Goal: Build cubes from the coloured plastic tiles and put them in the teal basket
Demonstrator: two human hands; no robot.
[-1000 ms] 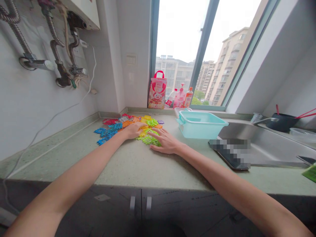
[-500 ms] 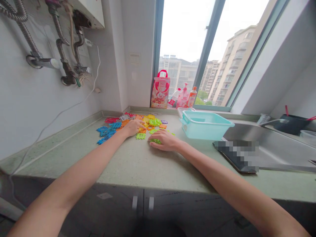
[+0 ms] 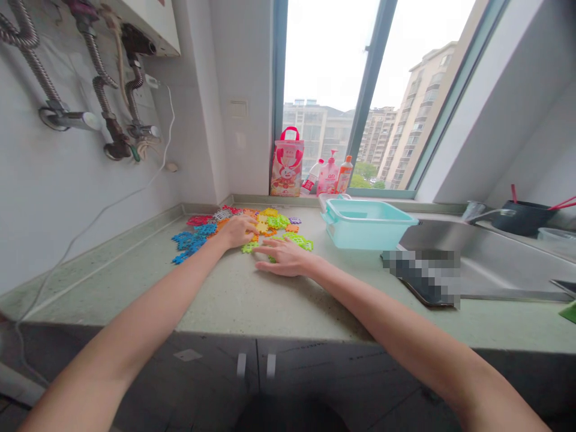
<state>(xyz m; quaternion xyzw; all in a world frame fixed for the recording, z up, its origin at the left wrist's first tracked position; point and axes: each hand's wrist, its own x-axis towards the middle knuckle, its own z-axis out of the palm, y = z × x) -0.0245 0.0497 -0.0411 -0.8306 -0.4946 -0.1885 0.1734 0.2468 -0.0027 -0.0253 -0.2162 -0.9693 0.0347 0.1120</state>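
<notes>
Here we go: the teal plastic tub [image 3: 364, 227] is blocking the way ahead of the right hand [image 3: 285, 258], and the pixelated dark slab [image 3: 425, 279] is sitting further right by the steel sink [image 3: 495, 258]. The speckled countertop [image 3: 225, 294] is giving both hands passing room toward the body, while the plastic tile pile [image 3: 193, 240] is spreading around the left hand [image 3: 238, 231].

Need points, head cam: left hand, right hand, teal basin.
left hand [image 3: 238, 231], head view, back of the hand
right hand [image 3: 285, 258], head view, back of the hand
teal basin [image 3: 366, 236], head view, front wall
</notes>
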